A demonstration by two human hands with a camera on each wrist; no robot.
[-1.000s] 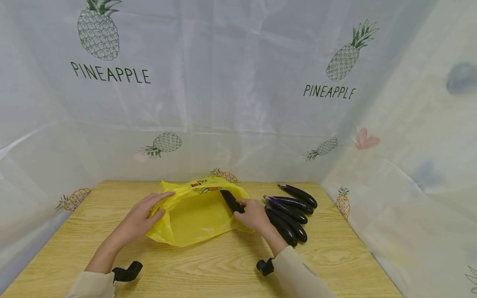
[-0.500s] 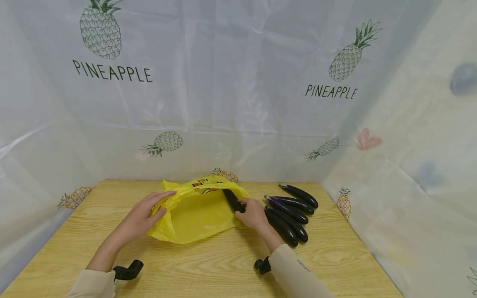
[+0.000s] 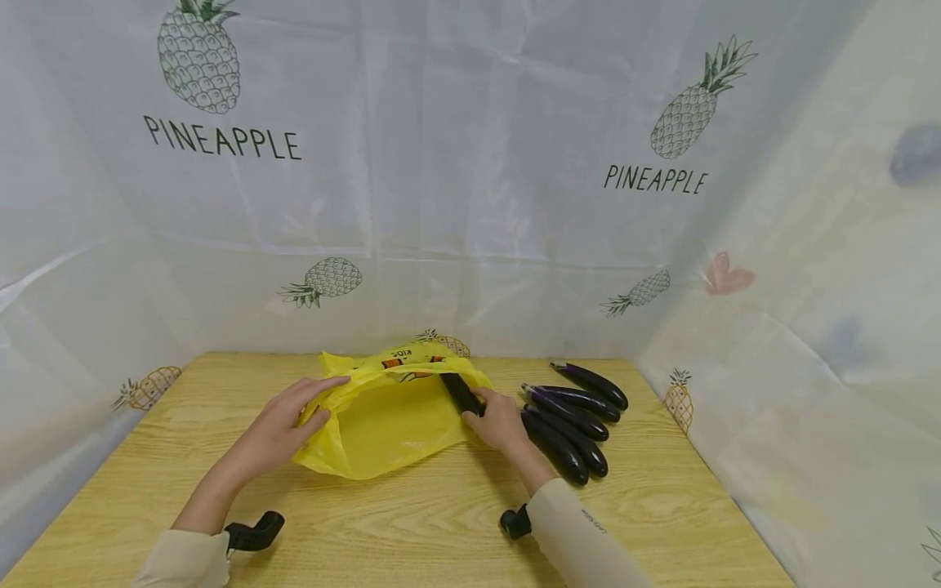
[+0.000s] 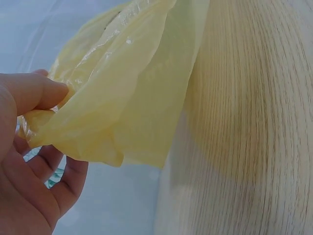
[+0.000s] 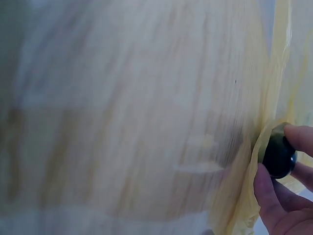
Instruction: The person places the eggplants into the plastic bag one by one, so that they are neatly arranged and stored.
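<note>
A yellow plastic bag lies on the table with its mouth spread towards me. My left hand pinches the bag's left rim between thumb and fingers; the left wrist view shows the bunched film in that grip. At the bag's right side, my right hand holds a dark eggplant by its near end. The eggplant's far part reaches inside the bag. In the right wrist view its rounded, glossy end sits between thumb and fingers, against the bag's edge.
Several more eggplants lie side by side on the wooden table, just right of my right hand. Behind the table hangs a pale sheet printed with pineapples. A black wrist mount juts from the left sleeve.
Both hands keep their holds and have barely moved. The bag's near edge has risen slightly, and the right forearm has shifted a little to the left.
</note>
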